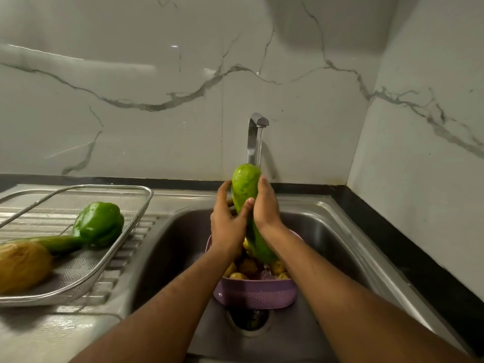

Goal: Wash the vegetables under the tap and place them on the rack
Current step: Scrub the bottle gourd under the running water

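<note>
A long light-green cucumber point(245, 183) stands nearly upright over the sink, its top under the running stream from the steel tap point(255, 127). My left hand point(227, 224) grips its left side and my right hand point(265, 208) wraps its right side. Its lower end dips toward a purple basket point(255, 293) holding several small yellow-brown potatoes point(247, 267). On the left, a wire mesh rack point(86, 268) carries a green bell pepper point(100, 222), a dark green cucumber point(59, 243) and a large brown potato point(23, 265).
The steel sink point(327, 231) has its drain point(250, 319) just below the basket. The rack rests on the ribbed drainboard point(125, 258). Marble walls close in behind and on the right, with a black counter edge point(408, 247) along the right.
</note>
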Demonstrator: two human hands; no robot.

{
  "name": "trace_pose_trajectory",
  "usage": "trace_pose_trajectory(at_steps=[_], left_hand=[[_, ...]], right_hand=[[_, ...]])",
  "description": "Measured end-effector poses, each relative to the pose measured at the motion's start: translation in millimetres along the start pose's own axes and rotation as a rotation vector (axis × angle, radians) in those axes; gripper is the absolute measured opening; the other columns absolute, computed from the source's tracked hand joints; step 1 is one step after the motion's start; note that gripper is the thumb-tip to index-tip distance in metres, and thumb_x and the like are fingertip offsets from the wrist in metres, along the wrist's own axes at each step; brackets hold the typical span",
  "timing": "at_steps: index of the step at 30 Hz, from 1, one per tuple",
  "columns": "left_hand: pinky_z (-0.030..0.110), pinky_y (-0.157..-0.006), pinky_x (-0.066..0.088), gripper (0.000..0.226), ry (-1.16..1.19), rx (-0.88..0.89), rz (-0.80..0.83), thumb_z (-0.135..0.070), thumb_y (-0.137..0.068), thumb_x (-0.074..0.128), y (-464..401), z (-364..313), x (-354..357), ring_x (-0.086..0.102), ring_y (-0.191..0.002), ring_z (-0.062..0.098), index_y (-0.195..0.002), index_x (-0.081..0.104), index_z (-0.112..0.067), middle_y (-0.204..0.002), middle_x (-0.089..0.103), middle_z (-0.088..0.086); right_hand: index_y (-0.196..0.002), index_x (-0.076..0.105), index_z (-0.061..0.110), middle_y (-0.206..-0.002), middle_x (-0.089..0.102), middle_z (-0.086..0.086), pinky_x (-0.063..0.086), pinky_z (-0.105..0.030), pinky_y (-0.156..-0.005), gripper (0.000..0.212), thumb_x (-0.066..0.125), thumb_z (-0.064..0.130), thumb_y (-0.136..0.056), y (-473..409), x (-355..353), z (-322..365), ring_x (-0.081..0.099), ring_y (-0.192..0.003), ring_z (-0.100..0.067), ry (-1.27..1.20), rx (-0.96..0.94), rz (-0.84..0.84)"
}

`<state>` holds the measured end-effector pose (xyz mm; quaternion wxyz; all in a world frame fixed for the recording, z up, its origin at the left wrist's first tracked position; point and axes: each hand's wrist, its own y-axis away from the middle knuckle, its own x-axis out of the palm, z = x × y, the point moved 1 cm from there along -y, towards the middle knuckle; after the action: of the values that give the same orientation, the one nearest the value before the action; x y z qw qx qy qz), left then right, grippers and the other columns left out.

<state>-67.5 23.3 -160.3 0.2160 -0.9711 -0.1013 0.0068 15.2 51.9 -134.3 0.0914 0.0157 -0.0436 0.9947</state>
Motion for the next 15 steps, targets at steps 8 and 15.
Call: trace_pose_trajectory(at_steps=[8,15], left_hand=[[0.045,-0.093,0.061,0.059,0.007,-0.028,-0.002,-0.031,-0.095,0.071,-4.6,-1.7,-5.4,0.068,-0.112,0.014,-0.147,0.043,-0.035,-0.122,0.067,-0.003],[0.034,-0.086,0.063,0.059,-0.055,0.023,0.003,-0.033,-0.092,0.074,-3.9,-0.1,-1.7,0.069,-0.098,-0.002,-0.143,0.045,-0.036,-0.112,0.065,-0.017]], right_hand=[[-0.136,0.059,0.023,-0.123,0.064,-0.005,0.05,-0.045,-0.102,0.066,0.015,0.062,-0.107,14.0,-8.1,5.8,0.062,-0.112,-0.024,0.241,-0.022,0.01],[-0.133,0.063,0.026,-0.129,0.067,-0.008,0.048,-0.052,-0.108,0.081,0.012,0.077,-0.097,7.2,-10.3,-11.8,0.063,-0.119,-0.028,0.137,0.044,0.022]])
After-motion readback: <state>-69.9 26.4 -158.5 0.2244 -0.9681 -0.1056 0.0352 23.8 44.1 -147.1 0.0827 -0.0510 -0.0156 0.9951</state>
